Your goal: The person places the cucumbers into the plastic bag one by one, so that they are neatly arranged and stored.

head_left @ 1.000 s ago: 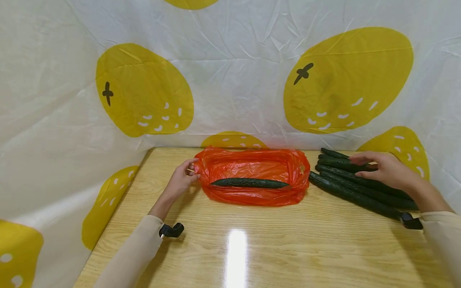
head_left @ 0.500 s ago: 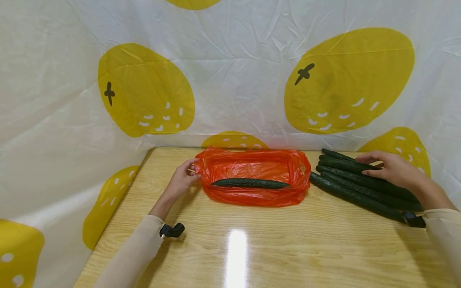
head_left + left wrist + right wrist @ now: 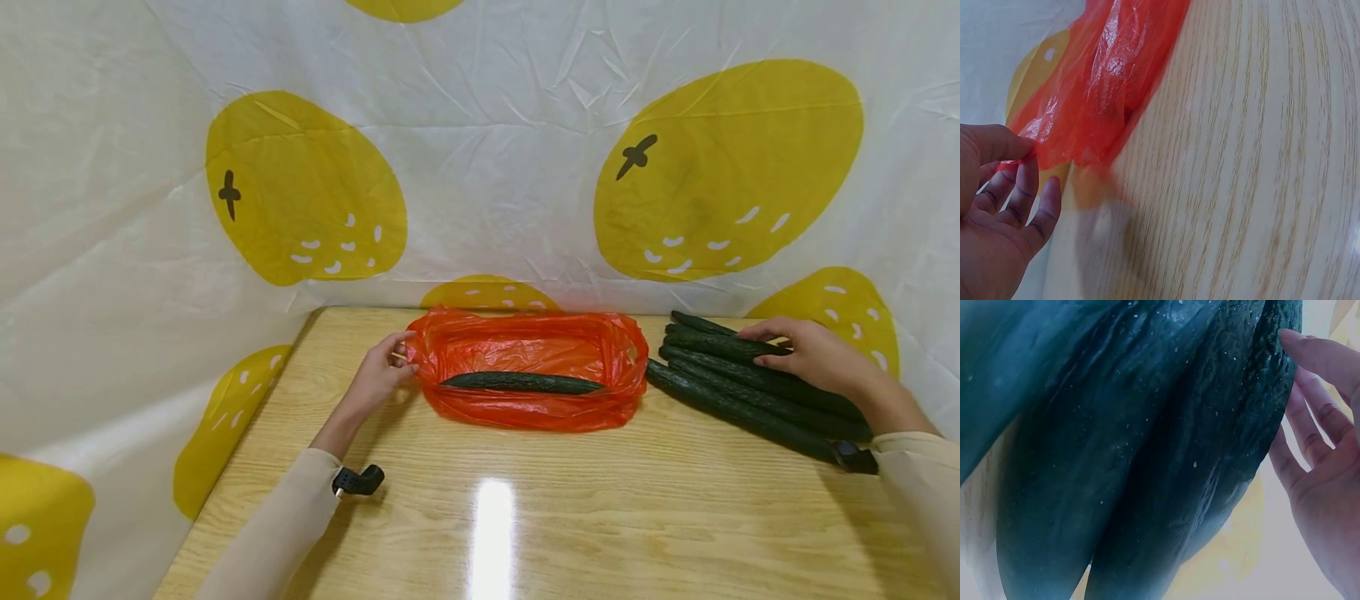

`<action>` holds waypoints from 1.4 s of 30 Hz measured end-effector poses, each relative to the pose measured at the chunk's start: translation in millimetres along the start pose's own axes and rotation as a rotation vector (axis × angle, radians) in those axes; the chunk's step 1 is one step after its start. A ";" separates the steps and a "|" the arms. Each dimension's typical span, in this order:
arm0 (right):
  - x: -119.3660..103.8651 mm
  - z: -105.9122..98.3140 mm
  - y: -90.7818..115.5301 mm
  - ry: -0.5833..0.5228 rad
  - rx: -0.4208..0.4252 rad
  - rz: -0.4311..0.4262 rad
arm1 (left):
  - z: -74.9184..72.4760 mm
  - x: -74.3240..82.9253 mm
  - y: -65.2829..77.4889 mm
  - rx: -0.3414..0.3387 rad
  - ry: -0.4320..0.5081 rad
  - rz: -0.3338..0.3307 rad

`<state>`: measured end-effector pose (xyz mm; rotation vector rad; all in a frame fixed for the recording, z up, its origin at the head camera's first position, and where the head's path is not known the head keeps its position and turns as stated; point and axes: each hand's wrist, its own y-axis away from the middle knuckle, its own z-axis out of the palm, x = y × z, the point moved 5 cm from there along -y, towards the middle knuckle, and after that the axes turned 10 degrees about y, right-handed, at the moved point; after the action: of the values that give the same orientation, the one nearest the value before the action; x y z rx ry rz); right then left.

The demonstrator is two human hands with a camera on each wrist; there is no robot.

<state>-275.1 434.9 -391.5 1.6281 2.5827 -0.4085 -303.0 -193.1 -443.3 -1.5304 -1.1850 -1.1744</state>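
Observation:
A red plastic bag (image 3: 525, 412) lies spread with its mouth up near the back edge of the table. One long dark green cucumber (image 3: 521, 382) rests inside it, along the front side. My left hand (image 3: 377, 372) pinches the left rim of the bag between thumb and fingers, as the left wrist view shows up close on the red film (image 3: 1094, 94). To the right of the bag, several cucumbers (image 3: 738, 404) lie side by side in a fan. My right hand (image 3: 821, 357) holds a cucumber (image 3: 1272, 381) at the pile's far side, thumb on its near side and fingers behind it.
The wooden table (image 3: 570, 508) carries a bright light reflection at the front. Behind and to the left hangs a white sheet (image 3: 495, 192) printed with yellow fruit. A black wrist camera (image 3: 358, 480) is strapped at the left sleeve, another (image 3: 855, 457) at the right.
My right hand has come down from above the pile and taken hold of a cucumber at its far side. The left hand and the bag have stayed nearly still.

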 end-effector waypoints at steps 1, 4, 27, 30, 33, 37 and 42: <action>0.4 0.6 -0.5 -0.002 -0.005 0.001 | -0.2 0.1 0.0 0.000 0.000 0.002; 1.1 1.3 -2.5 0.007 -0.011 0.006 | 0.0 4.4 1.0 -0.008 -0.005 -0.006; -1.0 10.8 -10.2 0.108 -0.148 0.032 | -0.7 1.1 -1.3 0.009 -0.005 -0.005; -3.6 10.6 -11.6 0.158 -0.199 0.022 | -0.1 0.1 -1.4 0.006 -0.007 -0.009; -6.4 10.0 -13.6 0.199 -0.248 0.013 | 0.6 -0.3 -1.1 0.004 -0.011 -0.013; -9.5 8.3 -15.4 0.211 -0.255 0.006 | 0.9 0.2 -0.3 0.007 -0.016 -0.017; -13.0 3.9 -13.6 0.230 -0.176 -0.040 | 0.7 0.6 0.5 0.010 -0.024 -0.017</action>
<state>-281.9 417.0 -390.2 1.6525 2.7240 0.0069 -302.3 -192.4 -442.8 -1.5339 -1.2205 -1.1631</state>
